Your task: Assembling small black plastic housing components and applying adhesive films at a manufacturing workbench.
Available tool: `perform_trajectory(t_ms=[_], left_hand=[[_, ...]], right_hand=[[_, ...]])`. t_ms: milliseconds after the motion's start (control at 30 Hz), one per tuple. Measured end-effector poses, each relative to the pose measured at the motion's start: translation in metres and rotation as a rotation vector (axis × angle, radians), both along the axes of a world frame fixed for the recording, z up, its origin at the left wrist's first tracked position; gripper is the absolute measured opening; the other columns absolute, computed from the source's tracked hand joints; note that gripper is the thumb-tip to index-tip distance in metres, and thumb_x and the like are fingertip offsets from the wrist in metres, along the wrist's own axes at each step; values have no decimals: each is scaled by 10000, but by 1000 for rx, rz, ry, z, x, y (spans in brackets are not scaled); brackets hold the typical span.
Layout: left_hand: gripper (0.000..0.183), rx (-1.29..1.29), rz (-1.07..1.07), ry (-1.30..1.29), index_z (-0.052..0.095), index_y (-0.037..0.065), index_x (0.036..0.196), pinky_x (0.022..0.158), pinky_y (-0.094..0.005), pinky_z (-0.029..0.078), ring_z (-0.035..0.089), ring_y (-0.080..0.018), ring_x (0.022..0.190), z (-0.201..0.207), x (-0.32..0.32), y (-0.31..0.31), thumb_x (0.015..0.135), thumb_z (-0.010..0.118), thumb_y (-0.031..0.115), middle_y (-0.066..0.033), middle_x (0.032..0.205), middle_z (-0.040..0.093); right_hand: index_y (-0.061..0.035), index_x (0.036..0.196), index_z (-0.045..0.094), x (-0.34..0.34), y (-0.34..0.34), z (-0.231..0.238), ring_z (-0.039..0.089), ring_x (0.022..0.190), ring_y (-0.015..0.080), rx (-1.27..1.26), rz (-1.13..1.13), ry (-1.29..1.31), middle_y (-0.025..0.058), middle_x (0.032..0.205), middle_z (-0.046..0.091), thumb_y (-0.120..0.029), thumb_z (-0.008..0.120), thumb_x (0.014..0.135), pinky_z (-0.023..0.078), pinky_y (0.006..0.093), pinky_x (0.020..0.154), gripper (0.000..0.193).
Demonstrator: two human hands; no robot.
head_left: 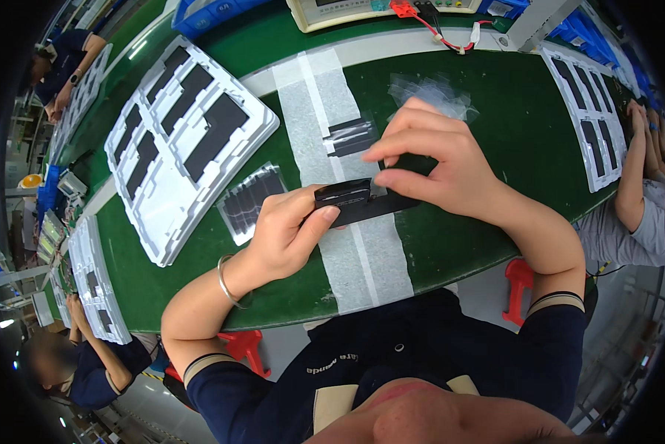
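My left hand (282,235) grips a flat black piece with a glossy black block (343,194) along its far edge, thumb on the near side. The piece is held over a pale paper strip (381,277) on the green table. My right hand (451,159) is at the piece's right end, thumb and fingertips drawn together in a pinch. What lies between them is dark and too small to make out. Just beyond the piece lies a clear sheet with black strips (349,138). Beside my left hand is another clear sheet of black strips (252,201).
On the left stands a white tray (151,214) with flat black pieces; a similar tray (595,152) sits far right. Loose clear films (440,96) lie beyond my right hand. An instrument (306,18) with red and black leads stands at the back. Co-workers sit at both sides.
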State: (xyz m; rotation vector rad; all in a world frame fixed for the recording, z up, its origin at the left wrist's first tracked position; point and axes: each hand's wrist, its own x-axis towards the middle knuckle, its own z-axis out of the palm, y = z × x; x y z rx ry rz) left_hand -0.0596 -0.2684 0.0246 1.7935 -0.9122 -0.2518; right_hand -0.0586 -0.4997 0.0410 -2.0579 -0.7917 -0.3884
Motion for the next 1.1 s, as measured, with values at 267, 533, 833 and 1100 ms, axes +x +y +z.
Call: perform_trajectory(t_ms=[267,533,833,1100], left_hand=[[184,-45,-12,303,571,-44,951,476,-243,401,547,-118,530,-4,1,-7,875,478,96,-84,649,595],[217,-200,67,579,578,-63,984,577,-219,472,568,-93,652,-16,-2,-11,869,536,116,-69,800,610],[202,-120,-11,583,598,-54,939,549,-218,449,545,-81,627,-9,0,-10,877,527,125,-55,703,597],[211,-132,-14,600,600,-52,917,543,-220,450,548,-84,624,-14,-1,-10,877,529,143,-55,700,594]], right_hand=[[-10,771,610,-6,5,-3,506,634,121,106,117,393,47,731,540,-21,666,674,426,240,590,112],[-26,830,595,-6,9,-6,483,657,98,125,97,502,29,802,539,-30,634,707,385,226,597,128],[-28,853,625,-9,21,-7,465,646,100,145,64,464,28,791,557,-18,639,728,370,212,569,126],[-34,847,637,-11,25,-20,525,616,149,98,13,38,40,743,554,-41,704,662,413,258,492,196]])
